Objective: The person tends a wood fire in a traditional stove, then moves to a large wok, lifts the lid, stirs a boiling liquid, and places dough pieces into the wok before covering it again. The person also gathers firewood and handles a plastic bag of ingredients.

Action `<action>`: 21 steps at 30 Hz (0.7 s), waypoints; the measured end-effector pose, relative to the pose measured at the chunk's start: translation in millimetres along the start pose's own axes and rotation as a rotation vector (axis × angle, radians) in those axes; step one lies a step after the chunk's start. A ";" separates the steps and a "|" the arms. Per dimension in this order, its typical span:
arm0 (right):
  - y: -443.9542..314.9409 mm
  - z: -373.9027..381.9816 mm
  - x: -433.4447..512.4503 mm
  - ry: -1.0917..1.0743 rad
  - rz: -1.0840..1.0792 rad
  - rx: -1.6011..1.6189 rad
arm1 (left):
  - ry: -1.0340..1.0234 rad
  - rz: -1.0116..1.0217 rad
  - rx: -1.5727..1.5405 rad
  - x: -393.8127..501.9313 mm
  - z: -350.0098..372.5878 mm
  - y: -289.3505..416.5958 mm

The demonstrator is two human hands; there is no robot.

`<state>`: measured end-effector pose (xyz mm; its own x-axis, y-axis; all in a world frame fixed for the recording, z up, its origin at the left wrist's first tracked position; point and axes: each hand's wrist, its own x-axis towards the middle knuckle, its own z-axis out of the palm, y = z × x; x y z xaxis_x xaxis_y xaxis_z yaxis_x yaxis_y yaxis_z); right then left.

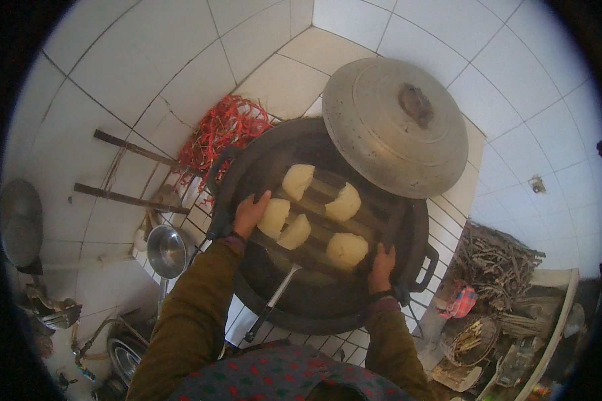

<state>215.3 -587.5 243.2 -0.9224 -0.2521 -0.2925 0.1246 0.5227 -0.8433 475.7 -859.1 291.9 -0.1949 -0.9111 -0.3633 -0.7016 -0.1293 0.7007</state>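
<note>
A large dark wok (301, 318) holds a slatted rack (326, 193) with several pale steamed buns or bun pieces (346, 250) on it. My left hand (251, 214) grips the rack's left end, close beside one piece (274, 218). At the rack's right end my right hand (383, 268) has its fingers along the edge. Two further pieces (298, 182) (343, 202) lie toward the far side, and another (295, 232) lies near the left one. A metal spatula (276, 298) with a dark handle leans over the wok's near rim. Its head is partly hidden in the dim wok.
A domed metal lid (381, 130) rests over the wok's far right rim. Red strips (226, 130) are heaped at the far left. A metal ladle (167, 250) lies left of the wok. Sticks (501, 260) and a basket (469, 341) stand at the right.
</note>
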 end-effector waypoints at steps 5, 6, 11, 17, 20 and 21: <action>-9.6 -0.8 -5.8 -0.021 0.106 0.091 | 0.018 -0.010 0.015 -4.6 2.4 0.6; -11.3 -0.3 -7.5 -0.018 0.102 0.103 | 0.000 -0.017 0.047 -1.7 4.2 -0.1; -9.5 0.0 -8.1 -0.027 0.063 0.215 | -0.055 -0.019 0.077 13.2 9.7 -15.4; -4.0 4.2 -2.4 0.003 0.094 0.127 | -0.042 -0.001 0.089 4.8 3.8 -0.3; -14.0 0.8 -7.5 0.000 0.044 0.052 | -0.084 0.000 0.013 -7.4 -4.0 12.9; -18.4 -1.1 -9.4 0.008 0.063 0.028 | -0.095 -0.036 0.041 -8.6 -3.7 15.8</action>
<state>221.4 -593.8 262.0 -0.9154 -0.2130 -0.3415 0.1923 0.5140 -0.8360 468.8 -854.8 308.3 -0.2320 -0.8647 -0.4455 -0.7361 -0.1432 0.6615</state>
